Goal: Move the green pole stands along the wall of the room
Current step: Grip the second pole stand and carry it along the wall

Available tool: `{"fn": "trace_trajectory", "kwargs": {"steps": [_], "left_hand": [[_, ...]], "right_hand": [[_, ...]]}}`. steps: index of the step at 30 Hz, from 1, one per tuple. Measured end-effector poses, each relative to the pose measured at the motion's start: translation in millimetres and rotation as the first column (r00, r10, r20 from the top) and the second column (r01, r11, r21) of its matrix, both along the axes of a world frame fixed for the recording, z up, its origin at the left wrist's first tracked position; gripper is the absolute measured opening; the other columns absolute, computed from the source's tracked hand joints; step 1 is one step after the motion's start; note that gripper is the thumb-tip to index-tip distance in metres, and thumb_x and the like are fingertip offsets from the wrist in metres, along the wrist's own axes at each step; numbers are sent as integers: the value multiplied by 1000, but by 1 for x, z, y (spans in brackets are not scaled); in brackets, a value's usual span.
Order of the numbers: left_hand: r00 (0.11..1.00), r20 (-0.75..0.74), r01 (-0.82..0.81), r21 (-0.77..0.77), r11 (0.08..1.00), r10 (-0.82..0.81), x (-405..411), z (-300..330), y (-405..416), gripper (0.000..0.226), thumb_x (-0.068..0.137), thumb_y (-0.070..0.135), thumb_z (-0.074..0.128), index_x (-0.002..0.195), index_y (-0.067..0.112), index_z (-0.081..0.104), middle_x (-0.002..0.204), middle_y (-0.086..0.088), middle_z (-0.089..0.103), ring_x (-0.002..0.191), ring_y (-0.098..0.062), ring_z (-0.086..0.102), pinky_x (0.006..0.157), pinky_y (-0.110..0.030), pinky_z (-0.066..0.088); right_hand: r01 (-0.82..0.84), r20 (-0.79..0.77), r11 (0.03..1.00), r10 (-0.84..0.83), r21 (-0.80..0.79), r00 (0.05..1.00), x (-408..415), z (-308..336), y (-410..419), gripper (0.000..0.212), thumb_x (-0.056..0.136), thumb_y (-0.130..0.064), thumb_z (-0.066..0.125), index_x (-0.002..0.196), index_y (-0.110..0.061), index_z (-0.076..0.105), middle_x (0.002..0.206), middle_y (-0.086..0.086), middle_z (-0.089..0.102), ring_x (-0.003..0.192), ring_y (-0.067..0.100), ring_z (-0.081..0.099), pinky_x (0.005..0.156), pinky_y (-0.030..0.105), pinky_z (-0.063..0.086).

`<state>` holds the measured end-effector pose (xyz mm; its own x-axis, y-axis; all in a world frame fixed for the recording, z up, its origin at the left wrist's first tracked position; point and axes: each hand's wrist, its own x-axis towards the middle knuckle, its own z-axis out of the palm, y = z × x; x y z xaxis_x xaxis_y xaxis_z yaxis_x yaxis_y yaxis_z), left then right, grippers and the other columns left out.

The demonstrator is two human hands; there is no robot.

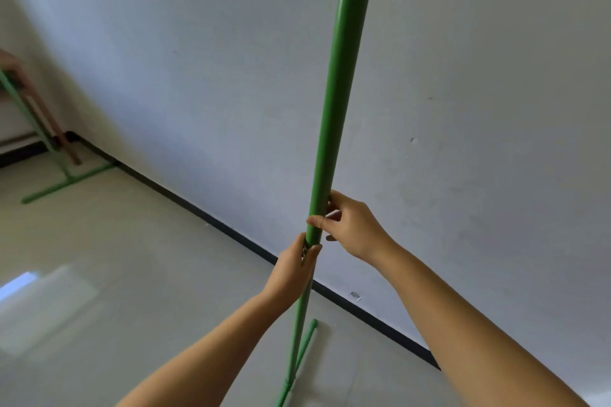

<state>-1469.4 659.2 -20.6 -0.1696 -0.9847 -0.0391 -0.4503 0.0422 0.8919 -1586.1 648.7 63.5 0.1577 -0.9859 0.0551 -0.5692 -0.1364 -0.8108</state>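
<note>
A tall green pole stand [340,92] rises upright through the middle of the view, close to the white wall [463,76]. Its thin lower tube runs down to a T-shaped foot [305,345] on the floor near the baseboard. My left hand [292,271] grips the pole where the thick upper tube meets the thin one. Just above it, my right hand [352,225] holds the thick tube. A second green pole stand [33,122] stands at the far left by the corner, its foot [69,182] flat on the floor.
Another person's hand [13,68] holds the far stand at the left edge, with a brownish rod [49,122] beside it. A dark baseboard [231,235] runs diagonally along the wall. The pale floor [115,274] spreads to the left.
</note>
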Motion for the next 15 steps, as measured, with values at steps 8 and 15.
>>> {"fn": "trace_trajectory", "kwargs": {"steps": [8,15], "left_hand": [[999,25,-45,26,999,45,-60,-6,-45,23,92,31,40,110,17,48,103,-17,66,93,-30,61,87,-50,51],[995,17,-104,94,990,103,-96,4,-74,27,92,31,39,114,17,45,110,-16,63,101,-29,59,93,-48,49]], "right_hand": [[-128,-52,992,129,18,990,-66,0,-59,22,79,-30,65,98,-22,56,92,5,64,81,21,65,74,37,58],[-260,-81,965,261,27,962,-102,4,-102,22,78,-31,66,96,-23,55,93,3,66,77,14,62,77,33,55]]}}
